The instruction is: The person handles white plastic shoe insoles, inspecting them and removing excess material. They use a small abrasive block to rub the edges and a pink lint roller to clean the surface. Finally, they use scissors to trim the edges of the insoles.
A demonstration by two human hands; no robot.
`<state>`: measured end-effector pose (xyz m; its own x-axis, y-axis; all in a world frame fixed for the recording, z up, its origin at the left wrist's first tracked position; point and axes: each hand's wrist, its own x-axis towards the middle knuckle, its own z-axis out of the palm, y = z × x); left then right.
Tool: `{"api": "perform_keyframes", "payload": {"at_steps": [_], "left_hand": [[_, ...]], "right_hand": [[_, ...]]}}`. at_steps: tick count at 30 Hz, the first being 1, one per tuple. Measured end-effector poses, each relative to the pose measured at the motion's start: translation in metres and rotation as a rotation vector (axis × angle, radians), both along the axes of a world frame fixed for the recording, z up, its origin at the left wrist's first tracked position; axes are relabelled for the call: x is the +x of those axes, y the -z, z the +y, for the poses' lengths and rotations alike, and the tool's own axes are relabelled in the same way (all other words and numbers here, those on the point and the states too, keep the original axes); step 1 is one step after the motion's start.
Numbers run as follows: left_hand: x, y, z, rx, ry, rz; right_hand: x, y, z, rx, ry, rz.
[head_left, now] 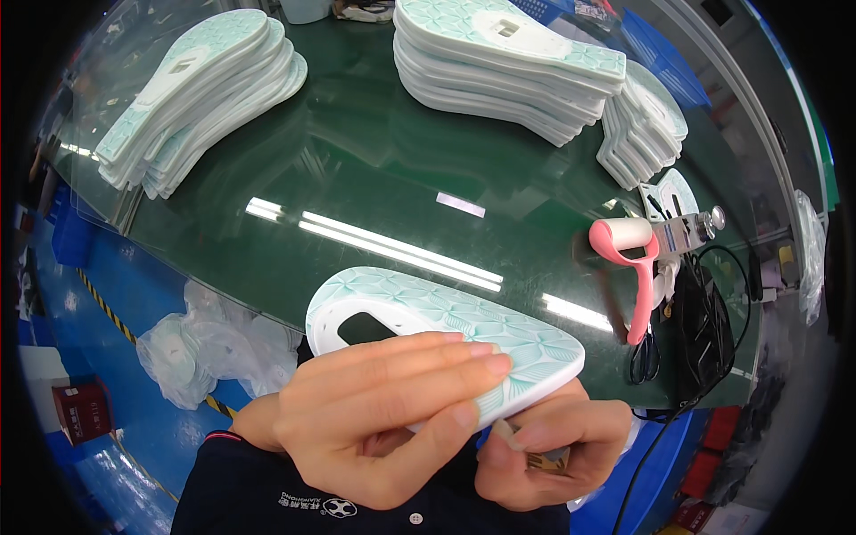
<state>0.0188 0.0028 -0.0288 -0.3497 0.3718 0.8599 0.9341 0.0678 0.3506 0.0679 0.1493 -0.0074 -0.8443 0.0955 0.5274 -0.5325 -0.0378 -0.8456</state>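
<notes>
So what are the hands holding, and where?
The left hand grips a mint-and-white shoe sole along its near edge; the right hand pinches something small and brownish under it.

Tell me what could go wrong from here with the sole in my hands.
The shoe sole is held in the air at the glass table edge, pinched by the left hand; a slip could drop it to the floor. The right hand works underneath, mostly hidden, so misplacement may go unseen. The stacked soles lean and could slide.
</notes>
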Motion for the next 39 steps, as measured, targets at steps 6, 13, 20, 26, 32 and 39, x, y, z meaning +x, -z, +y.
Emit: {"api": "perform_keyframes", "payload": {"at_steps": [6, 13, 20, 26, 32, 39], "left_hand": [[-0.001, 0.003, -0.001, -0.01, 0.01, -0.005], [-0.001, 0.0, -0.002, -0.025, 0.047, -0.059], [-0.003, 0.004, -0.001, 0.003, 0.074, -0.059], [-0.003, 0.007, 0.002, 0.018, 0.061, -0.041], [-0.004, 0.009, 0.003, 0.046, 0.066, -0.038], [-0.004, 0.012, 0.005, 0.083, 0.099, -0.089]], "right_hand": [[0.003, 0.009, -0.004, -0.114, 0.021, -0.014], [0.004, 0.01, 0.0, -0.076, 0.024, -0.029], [0.004, 0.01, -0.003, -0.058, 0.07, -0.028], [0.001, 0.008, 0.001, -0.073, 0.011, -0.054], [0.0, 0.007, 0.003, 0.007, 0.007, -0.023], [0.001, 0.017, 0.002, -0.074, 0.02, 0.027]]}}
